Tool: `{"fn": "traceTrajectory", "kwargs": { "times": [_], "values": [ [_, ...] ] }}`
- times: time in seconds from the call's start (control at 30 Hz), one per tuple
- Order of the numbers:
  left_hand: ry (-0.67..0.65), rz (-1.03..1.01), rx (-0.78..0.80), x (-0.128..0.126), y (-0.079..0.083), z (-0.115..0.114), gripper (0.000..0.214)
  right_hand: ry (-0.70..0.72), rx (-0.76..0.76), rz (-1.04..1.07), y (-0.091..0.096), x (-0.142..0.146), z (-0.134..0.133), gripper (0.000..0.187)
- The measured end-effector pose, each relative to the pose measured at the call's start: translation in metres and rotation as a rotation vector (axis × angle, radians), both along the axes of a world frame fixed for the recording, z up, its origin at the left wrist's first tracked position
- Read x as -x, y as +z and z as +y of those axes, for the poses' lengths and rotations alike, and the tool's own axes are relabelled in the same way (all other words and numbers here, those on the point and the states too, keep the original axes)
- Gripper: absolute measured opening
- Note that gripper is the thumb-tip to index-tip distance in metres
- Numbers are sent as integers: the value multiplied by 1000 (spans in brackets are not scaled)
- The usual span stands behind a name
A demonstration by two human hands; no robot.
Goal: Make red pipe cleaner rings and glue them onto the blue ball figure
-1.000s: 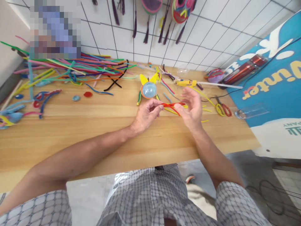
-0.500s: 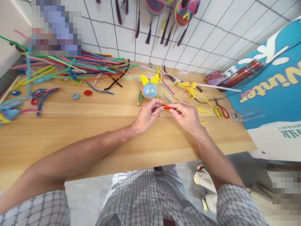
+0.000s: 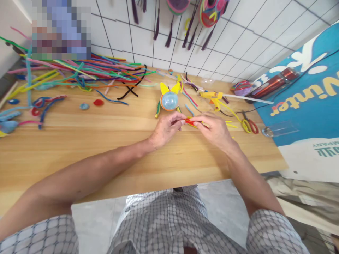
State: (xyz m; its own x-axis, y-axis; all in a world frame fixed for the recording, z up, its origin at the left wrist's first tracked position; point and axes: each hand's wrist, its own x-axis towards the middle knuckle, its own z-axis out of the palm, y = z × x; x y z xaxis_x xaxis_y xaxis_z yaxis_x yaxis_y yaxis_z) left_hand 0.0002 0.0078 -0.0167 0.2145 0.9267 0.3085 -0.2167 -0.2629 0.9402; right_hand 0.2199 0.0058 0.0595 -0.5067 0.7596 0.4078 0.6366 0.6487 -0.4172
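Between my two hands is a short length of red pipe cleaner [image 3: 189,122], with a bit of yellow along its lower side. My left hand [image 3: 169,128] pinches its left end between thumb and fingers. The right end sits in the pinch of my right hand [image 3: 212,128], whose fingers hide part of it. Just beyond my left hand stands a small figure [image 3: 169,101] with a clear round body, an orange rim, yellow pointed ears and green-yellow legs. Several yellow pipe cleaner pieces [image 3: 231,124] lie to the right of my right hand.
A heap of coloured pipe cleaners [image 3: 106,72] covers the back left of the table [image 3: 127,165]. A yellow glue gun [image 3: 213,98], scissors [image 3: 249,124], a clear tube [image 3: 280,129] and a red flask [image 3: 275,84] lie on the right. Tasselled masks [image 3: 212,12] hang on the tiled wall.
My right hand has shifted slightly to the right along the red pipe cleaner, whose right end now shows less. At the lower right, a person's shoes have gone out of view.
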Motion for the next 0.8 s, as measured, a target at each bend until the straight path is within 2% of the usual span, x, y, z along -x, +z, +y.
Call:
{"fn": "traceTrajectory", "kwargs": {
  "times": [0.33, 0.47, 0.6, 0.8],
  "values": [
    [-30, 20, 83, 0, 5, -4, 2, 9, 160, -16, 15, -11, 9, 18],
    [-20, -55, 169, 1, 7, 0, 2, -51, 259, 28, 19, -20, 20, 18],
    [16, -95, 223, 3, 7, 3, 5, -131, 394, 219, 8, -25, 29, 24],
    [86, -102, 303, 4, 5, 0, 17, -150, 595, 696, -22, -25, 31, 50]
  ]
}}
